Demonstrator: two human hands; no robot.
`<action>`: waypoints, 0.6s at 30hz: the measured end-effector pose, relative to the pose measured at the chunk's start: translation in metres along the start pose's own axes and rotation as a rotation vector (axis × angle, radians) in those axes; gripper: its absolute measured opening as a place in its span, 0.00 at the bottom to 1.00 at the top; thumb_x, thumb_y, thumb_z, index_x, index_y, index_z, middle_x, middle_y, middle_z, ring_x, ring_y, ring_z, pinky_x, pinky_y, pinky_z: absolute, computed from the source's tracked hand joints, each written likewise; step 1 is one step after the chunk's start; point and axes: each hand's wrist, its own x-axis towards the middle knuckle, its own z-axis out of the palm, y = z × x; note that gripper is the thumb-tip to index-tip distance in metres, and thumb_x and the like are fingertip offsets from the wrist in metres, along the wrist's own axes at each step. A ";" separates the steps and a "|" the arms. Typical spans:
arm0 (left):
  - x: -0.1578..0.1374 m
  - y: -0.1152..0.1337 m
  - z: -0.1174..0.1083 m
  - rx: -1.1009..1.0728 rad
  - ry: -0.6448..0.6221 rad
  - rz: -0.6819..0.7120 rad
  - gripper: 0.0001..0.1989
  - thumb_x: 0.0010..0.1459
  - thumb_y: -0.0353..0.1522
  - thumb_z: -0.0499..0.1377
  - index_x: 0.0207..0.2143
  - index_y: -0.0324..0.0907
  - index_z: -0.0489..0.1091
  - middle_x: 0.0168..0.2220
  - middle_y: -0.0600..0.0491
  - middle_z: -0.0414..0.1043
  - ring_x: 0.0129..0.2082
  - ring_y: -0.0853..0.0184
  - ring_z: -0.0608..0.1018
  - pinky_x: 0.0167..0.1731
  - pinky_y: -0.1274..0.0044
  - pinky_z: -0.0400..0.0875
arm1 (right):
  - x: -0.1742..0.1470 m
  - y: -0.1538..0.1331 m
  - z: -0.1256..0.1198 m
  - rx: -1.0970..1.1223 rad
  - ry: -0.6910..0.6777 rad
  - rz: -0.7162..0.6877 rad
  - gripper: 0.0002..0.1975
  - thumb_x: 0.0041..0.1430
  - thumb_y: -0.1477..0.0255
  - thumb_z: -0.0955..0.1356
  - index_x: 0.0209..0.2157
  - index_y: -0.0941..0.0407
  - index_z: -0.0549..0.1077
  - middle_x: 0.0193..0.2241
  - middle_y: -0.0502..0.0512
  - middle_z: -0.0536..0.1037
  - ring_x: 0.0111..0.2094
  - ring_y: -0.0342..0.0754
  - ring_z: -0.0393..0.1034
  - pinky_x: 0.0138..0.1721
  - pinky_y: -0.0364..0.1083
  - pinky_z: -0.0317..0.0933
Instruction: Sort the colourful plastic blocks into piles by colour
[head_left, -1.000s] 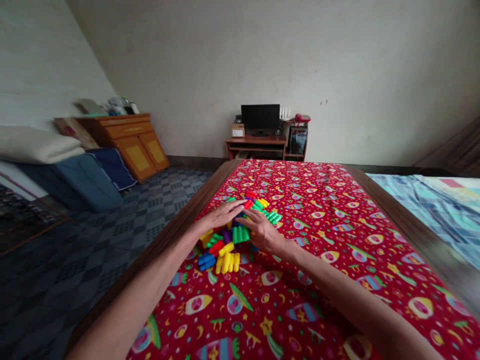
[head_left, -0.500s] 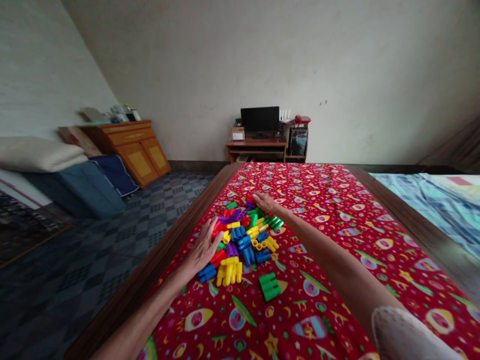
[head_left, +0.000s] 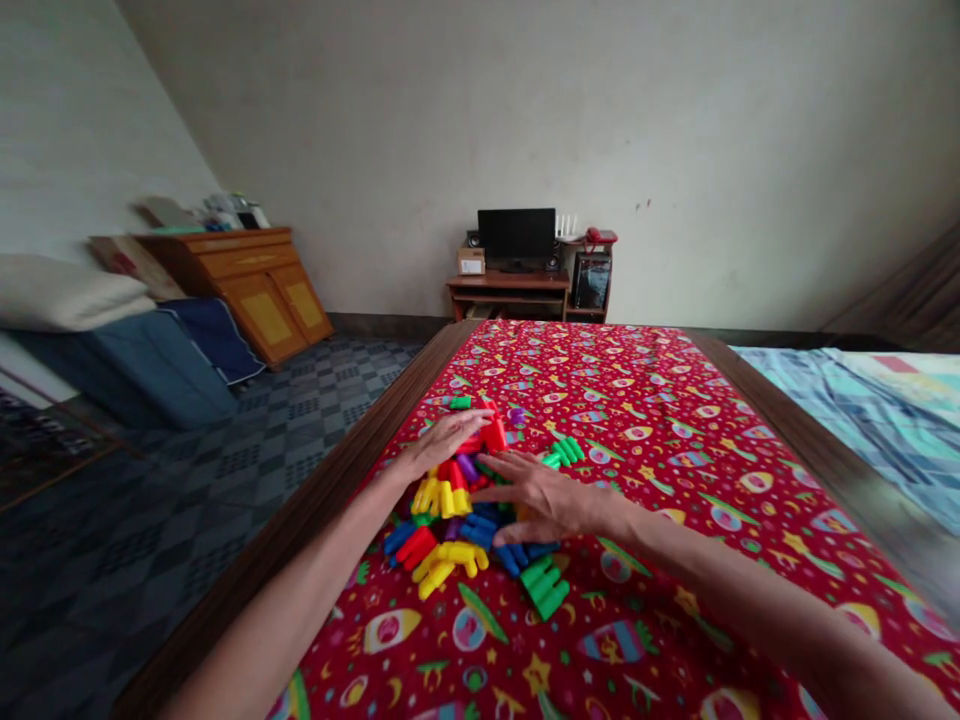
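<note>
A heap of plastic building blocks in several colours lies on a red patterned tablecloth (head_left: 630,590). My left hand (head_left: 444,440) rests on the far left of the heap, fingers stretched out beside a red block (head_left: 493,432). Across the heap's right side lies my right hand (head_left: 536,495), its fingers spread over blue blocks (head_left: 480,530) and partly hiding them. Yellow blocks (head_left: 452,562) are at the near side. A green block (head_left: 545,587) touches the heap's near right edge, and other green blocks (head_left: 568,451) sit beyond my right hand.
The table's dark wooden edge (head_left: 247,580) runs along the left. Past the far end stands a desk (head_left: 510,283) with a monitor (head_left: 517,238). A wooden cabinet (head_left: 255,290) is at the left, and a bed with a checked sheet (head_left: 847,420) at the right.
My right hand has come nearer and onto the heap from its far edge. My left hand has moved forward and right. The blocks have shifted, and a red block now stands near the left fingertips.
</note>
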 end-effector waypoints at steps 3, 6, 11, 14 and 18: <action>-0.032 0.025 0.006 0.073 -0.172 0.144 0.27 0.64 0.47 0.47 0.60 0.45 0.62 0.59 0.48 0.67 0.60 0.57 0.68 0.58 0.66 0.63 | -0.029 -0.016 0.004 -0.172 0.025 -0.007 0.23 0.61 0.62 0.67 0.57 0.52 0.69 0.66 0.66 0.53 0.65 0.63 0.48 0.61 0.65 0.47; -0.075 0.028 0.006 0.306 -0.047 0.195 0.27 0.64 0.45 0.48 0.63 0.49 0.58 0.63 0.51 0.61 0.63 0.58 0.63 0.62 0.64 0.57 | -0.058 -0.011 0.001 -0.135 0.176 0.018 0.18 0.65 0.68 0.63 0.55 0.53 0.71 0.62 0.65 0.61 0.63 0.58 0.55 0.59 0.60 0.56; -0.147 -0.019 0.017 0.581 0.216 0.157 0.43 0.55 0.55 0.54 0.68 0.53 0.43 0.68 0.48 0.48 0.67 0.46 0.52 0.62 0.53 0.53 | -0.089 0.036 -0.003 -0.037 0.526 0.330 0.20 0.66 0.63 0.61 0.57 0.52 0.68 0.59 0.63 0.66 0.61 0.57 0.60 0.56 0.59 0.61; -0.163 -0.043 0.041 0.669 0.209 0.134 0.53 0.45 0.58 0.61 0.68 0.54 0.41 0.70 0.46 0.38 0.66 0.39 0.49 0.59 0.48 0.54 | -0.076 0.064 0.007 -0.042 0.580 0.577 0.25 0.66 0.58 0.60 0.60 0.55 0.65 0.59 0.66 0.66 0.63 0.60 0.55 0.59 0.65 0.54; -0.133 -0.037 0.062 0.601 0.205 0.156 0.40 0.58 0.47 0.57 0.68 0.52 0.43 0.70 0.47 0.35 0.68 0.48 0.46 0.62 0.56 0.54 | -0.032 0.060 0.025 0.125 0.483 0.575 0.27 0.67 0.55 0.56 0.59 0.56 0.65 0.59 0.66 0.66 0.64 0.59 0.54 0.60 0.64 0.54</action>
